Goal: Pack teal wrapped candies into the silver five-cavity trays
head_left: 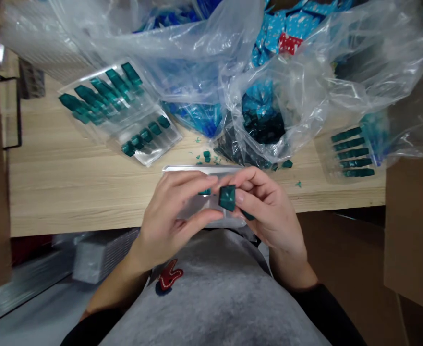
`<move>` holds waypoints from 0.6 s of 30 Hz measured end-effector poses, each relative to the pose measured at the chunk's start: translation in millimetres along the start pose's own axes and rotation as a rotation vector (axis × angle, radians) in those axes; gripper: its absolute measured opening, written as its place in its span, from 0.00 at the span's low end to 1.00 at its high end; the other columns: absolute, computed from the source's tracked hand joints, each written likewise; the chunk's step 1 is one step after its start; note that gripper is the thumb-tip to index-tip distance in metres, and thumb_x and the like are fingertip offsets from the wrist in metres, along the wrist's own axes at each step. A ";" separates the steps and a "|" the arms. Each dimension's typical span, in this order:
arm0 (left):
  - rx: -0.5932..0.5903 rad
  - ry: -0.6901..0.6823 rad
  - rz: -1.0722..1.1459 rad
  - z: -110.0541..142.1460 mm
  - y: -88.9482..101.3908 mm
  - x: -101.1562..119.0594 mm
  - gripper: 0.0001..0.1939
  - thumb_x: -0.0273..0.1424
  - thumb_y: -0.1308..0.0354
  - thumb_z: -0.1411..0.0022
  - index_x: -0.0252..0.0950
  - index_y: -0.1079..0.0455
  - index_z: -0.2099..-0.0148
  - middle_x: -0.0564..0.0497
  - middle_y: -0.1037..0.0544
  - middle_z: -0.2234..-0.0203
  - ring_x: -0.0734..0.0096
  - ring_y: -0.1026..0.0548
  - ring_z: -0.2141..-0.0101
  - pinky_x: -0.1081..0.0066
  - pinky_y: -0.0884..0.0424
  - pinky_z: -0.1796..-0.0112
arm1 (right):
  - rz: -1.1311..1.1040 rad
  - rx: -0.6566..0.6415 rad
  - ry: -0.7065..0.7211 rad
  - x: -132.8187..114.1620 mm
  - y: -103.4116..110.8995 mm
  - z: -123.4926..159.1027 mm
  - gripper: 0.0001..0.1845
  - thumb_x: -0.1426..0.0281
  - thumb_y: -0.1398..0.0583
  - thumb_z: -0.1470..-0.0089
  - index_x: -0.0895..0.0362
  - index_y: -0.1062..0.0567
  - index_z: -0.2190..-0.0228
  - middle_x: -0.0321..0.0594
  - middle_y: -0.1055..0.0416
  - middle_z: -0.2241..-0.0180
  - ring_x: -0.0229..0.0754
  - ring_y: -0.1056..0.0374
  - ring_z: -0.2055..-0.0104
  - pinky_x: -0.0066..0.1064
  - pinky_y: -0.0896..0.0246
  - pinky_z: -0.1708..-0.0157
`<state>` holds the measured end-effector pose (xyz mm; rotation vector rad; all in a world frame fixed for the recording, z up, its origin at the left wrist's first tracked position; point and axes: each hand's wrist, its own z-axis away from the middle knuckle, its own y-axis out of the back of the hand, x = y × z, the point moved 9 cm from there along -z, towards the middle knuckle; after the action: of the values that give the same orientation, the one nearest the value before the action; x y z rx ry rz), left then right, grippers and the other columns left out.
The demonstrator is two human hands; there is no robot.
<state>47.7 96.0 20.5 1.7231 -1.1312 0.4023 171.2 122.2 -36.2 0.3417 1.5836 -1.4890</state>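
Note:
My right hand (269, 202) pinches a small dark green translucent plastic piece (227, 198) between thumb and fingers. A second green piece (247, 215) shows under the right thumb, partly hidden by the hand. My left hand (178, 206) is just left of the held piece, thumb and fingers apart, with nothing gripped between them. Below both hands lies a clear plastic tray (193, 209) at the table edge, much of it covered by the hands. Another green piece (204, 191) shows at the tray, behind the left fingers.
Stacked clear trays with green pieces (150, 149) lie at the left. A smaller filled tray (353, 153) is at the right. An open plastic bag (305, 96) holds dark green pieces; another bag (182, 67) holds blue ones. Loose pieces and scraps (207, 155) dot the wooden table (70, 192).

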 end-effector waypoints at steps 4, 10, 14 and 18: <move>0.042 -0.070 -0.032 -3.7 -2.7 10.2 0.15 0.31 0.36 0.36 0.41 0.28 0.47 0.50 0.22 0.58 0.69 0.24 0.57 0.68 0.26 0.55 | 0.051 0.013 0.053 0.3 -4.6 1.6 0.02 0.72 0.34 0.43 0.55 0.23 0.67 0.33 0.25 0.67 0.27 0.33 0.74 0.19 0.34 0.72; 0.125 0.092 -0.031 4.3 25.1 -9.1 0.14 0.31 0.40 0.33 0.46 0.27 0.46 0.53 0.20 0.58 0.67 0.23 0.56 0.65 0.26 0.55 | 0.074 0.084 0.016 2.5 6.5 -0.2 0.03 0.72 0.36 0.43 0.53 0.20 0.66 0.33 0.26 0.65 0.28 0.37 0.74 0.22 0.37 0.72; -0.001 0.129 -0.286 14.5 37.5 -24.9 0.19 0.28 0.38 0.34 0.49 0.28 0.43 0.52 0.21 0.57 0.66 0.23 0.58 0.65 0.27 0.57 | -0.042 0.208 0.040 -8.9 34.5 2.5 0.15 0.77 0.38 0.53 0.49 0.21 0.63 0.34 0.25 0.59 0.35 0.32 0.63 0.27 0.33 0.66; -0.115 0.040 -0.387 18.5 28.2 -29.0 0.19 0.29 0.39 0.34 0.48 0.29 0.42 0.50 0.21 0.60 0.63 0.24 0.61 0.63 0.28 0.60 | 0.116 0.255 0.086 -23.3 51.0 9.4 0.25 0.80 0.40 0.57 0.43 0.24 0.60 0.33 0.26 0.53 0.40 0.30 0.53 0.31 0.30 0.61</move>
<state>5.3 92.6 7.5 1.7735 -0.7524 0.1278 224.9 134.3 -50.5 0.6397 1.4150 -1.6053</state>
